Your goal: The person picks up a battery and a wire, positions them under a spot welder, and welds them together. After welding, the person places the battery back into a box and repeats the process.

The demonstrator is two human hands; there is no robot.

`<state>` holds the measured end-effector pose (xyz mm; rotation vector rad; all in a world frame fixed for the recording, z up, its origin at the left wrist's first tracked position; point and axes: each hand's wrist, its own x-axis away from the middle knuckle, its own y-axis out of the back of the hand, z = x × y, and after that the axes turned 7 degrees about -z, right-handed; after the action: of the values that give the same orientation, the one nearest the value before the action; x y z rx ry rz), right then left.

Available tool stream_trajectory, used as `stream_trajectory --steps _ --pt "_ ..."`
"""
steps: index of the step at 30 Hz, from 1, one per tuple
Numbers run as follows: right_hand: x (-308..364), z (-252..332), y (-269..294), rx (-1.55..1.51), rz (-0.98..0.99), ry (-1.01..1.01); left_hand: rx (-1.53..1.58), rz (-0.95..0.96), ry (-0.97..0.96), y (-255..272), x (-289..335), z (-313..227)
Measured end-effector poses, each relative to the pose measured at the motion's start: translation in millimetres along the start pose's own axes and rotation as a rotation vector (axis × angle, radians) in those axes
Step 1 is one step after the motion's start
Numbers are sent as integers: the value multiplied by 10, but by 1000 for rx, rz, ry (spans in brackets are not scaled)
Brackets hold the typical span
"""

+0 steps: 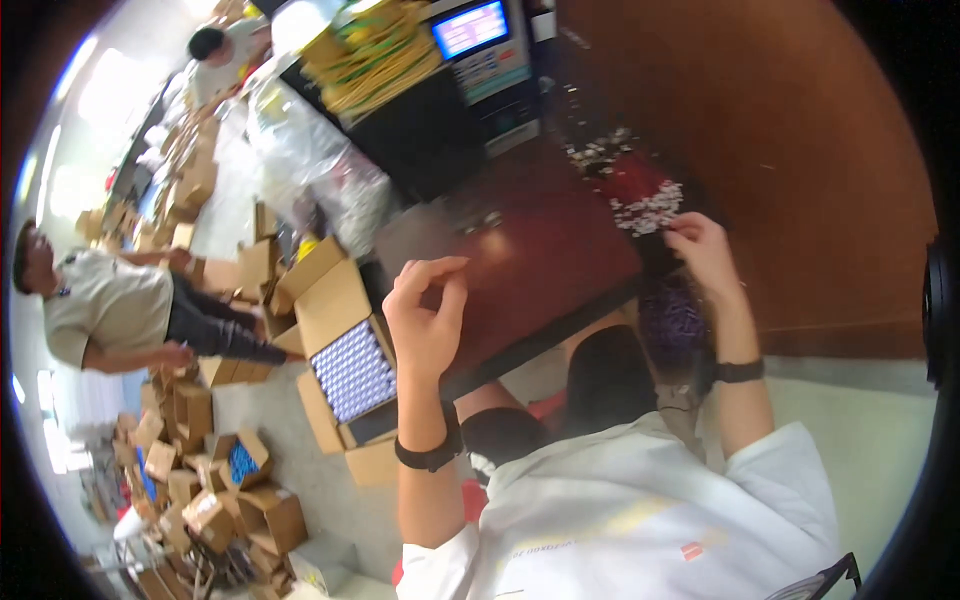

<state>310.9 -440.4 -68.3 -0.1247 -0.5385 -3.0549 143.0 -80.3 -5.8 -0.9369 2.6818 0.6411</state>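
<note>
My left hand (425, 312) is raised over the near left part of the dark red tabletop (540, 270). Its fingers are curled, with thumb and index tips close together; whatever they hold, if anything, is too small to make out. At the right end of the table my right hand (704, 252) pinches at the edge of a pile of small white pieces (648, 210). What lies between its fingertips is hidden. A second cluster of small pale pieces (600, 150) lies farther back. A few tiny shiny bits (488, 220) rest near the grey blurred part of the machine.
A machine with a lit screen (470, 30) stands at the back, beside bundled yellow-green wires (375, 60) on a black housing. An open carton (352, 370) holds rows of purple-white pieces. Purple items (672, 320) sit below my right hand. Two people (120, 300) are at left among cartons.
</note>
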Motion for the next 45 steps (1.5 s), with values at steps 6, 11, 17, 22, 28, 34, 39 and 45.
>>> stream_trajectory --steps 6,11,17,22,28,34,39,45 --pt "167 -131 316 81 361 -137 -375 -242 154 909 257 323" --pt "134 -77 216 205 429 -176 -730 -73 110 1155 426 621" --pt "171 -33 185 170 392 -119 -783 -39 65 1026 389 867" --pt "110 78 239 269 244 16 -927 84 143 1058 249 805" --pt "108 304 360 386 75 161 -911 104 160 1044 171 848" --pt "61 400 405 177 35 174 -941 74 -5 1026 193 871" --pt "136 604 318 130 110 73 -895 203 122 1106 122 800" --pt "143 543 228 100 100 252 -703 185 52 1281 131 914"
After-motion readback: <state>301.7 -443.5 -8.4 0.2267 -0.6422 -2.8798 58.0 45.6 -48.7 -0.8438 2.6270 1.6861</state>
